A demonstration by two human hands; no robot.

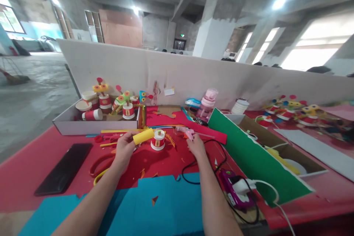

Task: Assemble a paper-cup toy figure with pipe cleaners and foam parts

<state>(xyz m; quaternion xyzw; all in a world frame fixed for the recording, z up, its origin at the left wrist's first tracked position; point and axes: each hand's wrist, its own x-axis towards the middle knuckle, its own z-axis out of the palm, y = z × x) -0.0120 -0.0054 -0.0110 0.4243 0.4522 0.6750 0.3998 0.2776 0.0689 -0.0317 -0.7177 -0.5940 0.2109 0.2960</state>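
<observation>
My left hand (125, 146) is closed around the near end of a yellow paper tube (143, 136), held tilted above the red table cover. Just right of the tube stands an upside-down red-and-white paper cup (158, 142) with a folded yellow paper strip (169, 139) sticking out from its side. My right hand (197, 145) grips a pink glue gun (188, 132), whose nozzle end points left toward the cup. Part of its handle is hidden by my fingers. Red- and yellow-handled scissors (100, 166) lie beside my left forearm, partly covered by it.
A black phone (65, 169) lies at left. Behind it, a white box (96, 127) holds several paper-cup figures. Blue paper (166, 206) covers the front. At right are a purple power strip (235, 188), a black cable (190, 182) and a green-sided box (249, 158).
</observation>
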